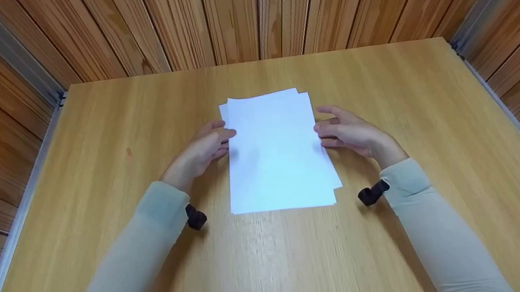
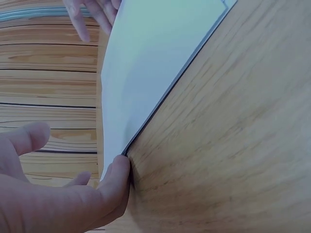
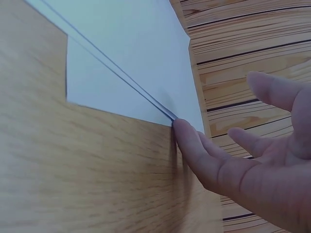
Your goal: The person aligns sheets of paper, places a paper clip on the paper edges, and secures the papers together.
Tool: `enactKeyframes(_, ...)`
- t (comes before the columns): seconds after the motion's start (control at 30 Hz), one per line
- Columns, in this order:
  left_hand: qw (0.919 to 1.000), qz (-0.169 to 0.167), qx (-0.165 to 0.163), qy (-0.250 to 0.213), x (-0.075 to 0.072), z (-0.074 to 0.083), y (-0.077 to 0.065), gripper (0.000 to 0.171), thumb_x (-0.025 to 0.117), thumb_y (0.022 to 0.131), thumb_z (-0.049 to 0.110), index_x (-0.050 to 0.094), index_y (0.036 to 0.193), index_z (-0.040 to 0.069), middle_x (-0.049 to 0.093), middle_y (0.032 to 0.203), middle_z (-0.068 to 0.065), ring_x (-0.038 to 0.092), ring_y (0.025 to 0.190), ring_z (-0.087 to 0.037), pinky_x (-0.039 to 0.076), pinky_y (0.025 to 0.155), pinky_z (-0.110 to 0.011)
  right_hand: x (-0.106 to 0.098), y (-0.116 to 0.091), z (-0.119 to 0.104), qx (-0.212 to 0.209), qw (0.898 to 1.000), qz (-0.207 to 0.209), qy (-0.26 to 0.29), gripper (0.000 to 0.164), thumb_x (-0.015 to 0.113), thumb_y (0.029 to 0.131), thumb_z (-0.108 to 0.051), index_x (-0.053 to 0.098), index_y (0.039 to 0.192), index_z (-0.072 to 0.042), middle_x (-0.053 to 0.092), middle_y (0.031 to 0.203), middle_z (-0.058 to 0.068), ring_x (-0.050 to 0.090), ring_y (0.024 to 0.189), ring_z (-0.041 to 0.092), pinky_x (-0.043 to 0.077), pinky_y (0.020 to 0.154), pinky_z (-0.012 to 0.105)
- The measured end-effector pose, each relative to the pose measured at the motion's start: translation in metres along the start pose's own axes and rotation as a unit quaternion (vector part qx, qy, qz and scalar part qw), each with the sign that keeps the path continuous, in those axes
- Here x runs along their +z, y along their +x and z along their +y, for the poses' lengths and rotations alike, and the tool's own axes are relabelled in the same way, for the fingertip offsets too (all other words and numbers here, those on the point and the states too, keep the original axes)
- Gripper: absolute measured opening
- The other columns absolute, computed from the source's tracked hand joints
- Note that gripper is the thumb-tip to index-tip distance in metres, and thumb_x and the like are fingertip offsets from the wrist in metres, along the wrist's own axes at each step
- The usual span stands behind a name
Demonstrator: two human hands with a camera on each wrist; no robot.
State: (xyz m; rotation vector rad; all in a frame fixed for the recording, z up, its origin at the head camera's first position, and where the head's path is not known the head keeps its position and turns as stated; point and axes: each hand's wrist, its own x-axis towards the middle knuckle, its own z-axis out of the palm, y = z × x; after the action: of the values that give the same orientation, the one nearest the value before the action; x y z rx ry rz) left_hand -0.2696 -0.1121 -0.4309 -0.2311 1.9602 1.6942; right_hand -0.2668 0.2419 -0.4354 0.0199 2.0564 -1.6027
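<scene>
A small stack of white paper sheets (image 1: pixel 276 154) lies on the wooden table, its sheets slightly askew so that corners stick out at the top and lower right. At the left long edge is my left hand (image 1: pixel 204 151), its fingertips touching the sheets' side. The left wrist view shows that hand's thumb (image 2: pixel 31 138) raised off the paper. On the opposite edge, my right hand (image 1: pixel 348 133) touches the stack with its fingertips. Its thumb (image 3: pixel 272 90) stands away from the paper in the right wrist view, where a lower sheet (image 3: pixel 102 85) juts out past the upper ones.
The light wooden table (image 1: pixel 283 266) spreads around the stack. Wood-plank walls (image 1: pixel 230 14) rise behind it and at both sides, with metal rails (image 1: pixel 26 201) along the side edges. A black wrist camera (image 1: pixel 196 217) is strapped at each sleeve.
</scene>
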Motion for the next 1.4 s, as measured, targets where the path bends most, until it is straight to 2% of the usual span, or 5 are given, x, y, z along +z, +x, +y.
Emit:
enactKeyframes(0.2,0.9998,0.018,-0.003,0.004,0.0036,0.0006,0.0010,0.071,0.065,0.105,0.031,0.031,0.165,0.018,0.048,0.156,-0.005,0.052,0.135,-0.024,0.043,0.118,-0.034,0.0031,0.0006,-0.0006,-0.007,1.000,-0.002,-0.019,0.081,0.063,0.108,-0.027,0.014,0.171,-0.015,0.037,0.164,0.021,0.045,0.148,0.034,0.042,0.120,0.041)
enactKeyframes(0.53,0.9996,0.022,-0.003,-0.017,0.0048,-0.0001,0.0002,0.072,0.063,0.106,0.030,0.026,0.166,0.017,0.042,0.163,-0.006,0.047,0.147,-0.024,0.041,0.121,-0.035,0.0049,-0.0004,-0.0001,-0.003,1.000,0.009,-0.028,0.084,0.067,0.106,-0.029,0.015,0.171,-0.017,0.039,0.163,0.018,0.050,0.146,0.030,0.044,0.119,0.038)
enactKeyframes(0.83,0.9991,0.033,-0.015,-0.021,0.0056,0.0004,0.0009,0.070,0.065,0.105,0.032,0.030,0.165,0.017,0.045,0.160,-0.005,0.050,0.143,-0.024,0.041,0.120,-0.035,0.0052,-0.0012,-0.0010,0.002,0.999,0.015,-0.033,0.084,0.067,0.106,-0.031,0.016,0.171,-0.019,0.040,0.163,0.016,0.051,0.145,0.029,0.044,0.118,0.037)
enactKeyframes(1.1,0.9992,0.032,-0.011,-0.022,0.0054,-0.0003,-0.0006,0.074,0.063,0.105,0.031,0.026,0.167,0.015,0.043,0.163,-0.007,0.047,0.145,-0.026,0.037,0.123,-0.036,0.0050,0.0023,-0.0028,-0.005,1.000,0.005,-0.016,0.080,0.065,0.107,-0.023,0.016,0.170,-0.012,0.039,0.160,0.022,0.049,0.144,0.034,0.043,0.119,0.043)
enactKeyframes(1.4,0.9993,0.022,-0.006,-0.028,0.0070,0.0020,0.0010,0.077,0.066,0.104,0.031,0.024,0.167,0.018,0.040,0.165,-0.005,0.043,0.149,-0.025,0.036,0.124,-0.038,0.0039,0.0018,-0.0005,0.002,0.999,0.013,-0.029,0.084,0.067,0.106,-0.027,0.015,0.171,-0.016,0.041,0.160,0.018,0.051,0.143,0.030,0.044,0.118,0.039)
